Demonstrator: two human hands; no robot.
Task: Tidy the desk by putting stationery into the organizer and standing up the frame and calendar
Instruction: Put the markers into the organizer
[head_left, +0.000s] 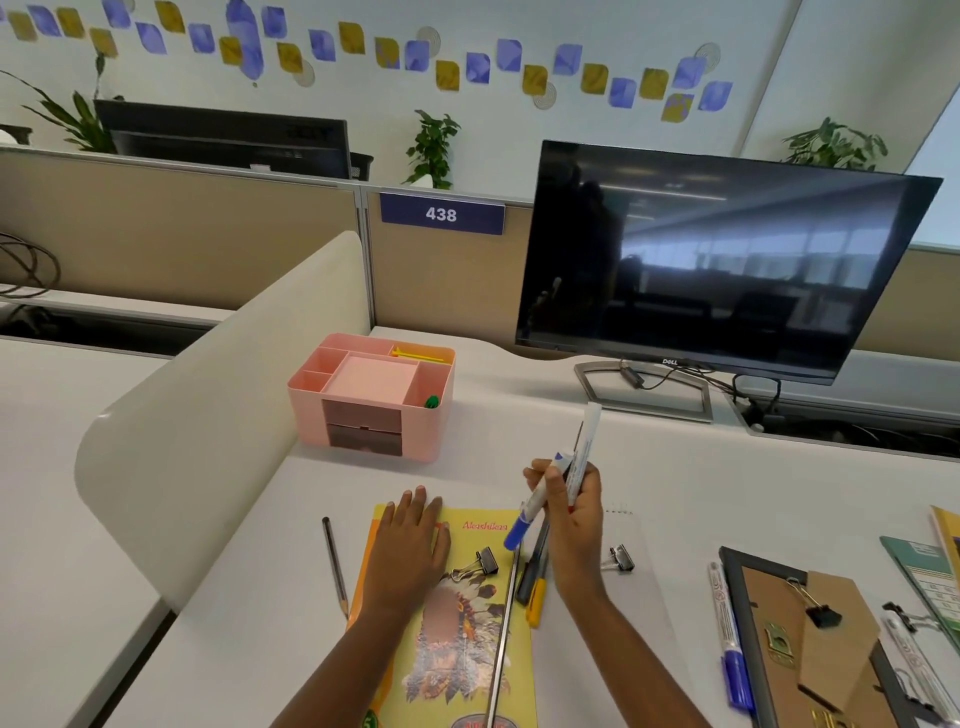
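Above the tabletop (249, 597), the right hand (571, 519) is curling its fingers (535, 475) round two markers (587, 436), well apart from the pink organizer (306, 410), while the left hand (410, 540) is lying flat on the notebook (467, 654). Crossed loosely, one marker may be working free mid-carry.

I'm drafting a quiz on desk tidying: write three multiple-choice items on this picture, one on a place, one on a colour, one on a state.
1. The pencil lies: A left of the yellow notebook; B on a chair; C on the floor.
2. The organizer is: A blue; B pink; C green.
3. The right hand: A grips markers; B lies flat; C is empty.
Key: 1A, it lies beside the notebook's left edge; 2B, its walls are pink; 3A, its fingers curl round them.
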